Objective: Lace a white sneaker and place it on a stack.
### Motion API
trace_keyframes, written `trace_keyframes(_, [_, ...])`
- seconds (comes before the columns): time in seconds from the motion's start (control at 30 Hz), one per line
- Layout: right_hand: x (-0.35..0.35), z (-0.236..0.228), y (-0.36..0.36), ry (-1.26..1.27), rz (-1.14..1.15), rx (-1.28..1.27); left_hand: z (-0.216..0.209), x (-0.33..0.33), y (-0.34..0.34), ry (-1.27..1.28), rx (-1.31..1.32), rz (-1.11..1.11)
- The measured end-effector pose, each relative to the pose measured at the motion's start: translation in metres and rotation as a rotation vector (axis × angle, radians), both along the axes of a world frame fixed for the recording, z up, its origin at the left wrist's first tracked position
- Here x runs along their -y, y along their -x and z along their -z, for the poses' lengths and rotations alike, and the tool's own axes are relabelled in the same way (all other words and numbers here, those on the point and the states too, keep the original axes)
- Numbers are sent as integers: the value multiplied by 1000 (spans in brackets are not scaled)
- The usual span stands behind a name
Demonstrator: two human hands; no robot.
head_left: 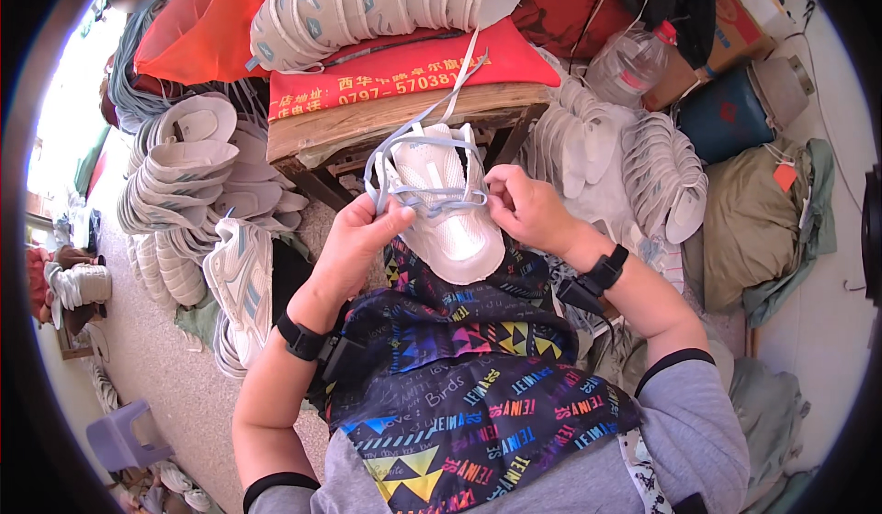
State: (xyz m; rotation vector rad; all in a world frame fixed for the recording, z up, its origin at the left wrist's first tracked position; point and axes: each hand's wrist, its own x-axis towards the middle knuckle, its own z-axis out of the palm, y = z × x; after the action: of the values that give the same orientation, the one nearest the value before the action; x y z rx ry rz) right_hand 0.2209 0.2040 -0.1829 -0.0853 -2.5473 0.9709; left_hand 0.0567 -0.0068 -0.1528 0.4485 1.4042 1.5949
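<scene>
A white mesh shoe upper lies over my lap, toe toward me. A blue-grey shoelace crosses it in a few rows, with a long loose end running up past the bench edge. My left hand is closed at the upper's left side, thumb and fingers pinching the lace there. My right hand is closed at the opposite eyelet edge, fingertips pressed together against it. What the right fingertips hold is too small to make out.
Ahead stands a wooden bench with a red printed bag and a row of nested uppers. Stacked uppers fill the left floor; more stacks lie right. A purple stool and a clear plastic jug also show.
</scene>
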Motion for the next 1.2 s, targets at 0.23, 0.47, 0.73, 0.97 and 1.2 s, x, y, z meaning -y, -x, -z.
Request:
trace_keyframes(0.23, [23, -25, -8, -126, -32, -126, 1, -11, 6, 39, -1093, -20])
trace_keyframes(0.47, [33, -33, -12, -255, -185, -148, 11, -6, 12, 149, -1796, -66])
trace_keyframes(0.73, [41, -45, -13, -389, -222, -264, 1, 16, 13, 159, -589, -70])
trace_keyframes(0.97, [58, -41, -17, -404, -284, -135, -111, -24, 26, -108, -482, -92])
trace_keyframes(1.2, [54, -30, -7, -169, -225, -70, -160, -34, -10, -319, -564, -77])
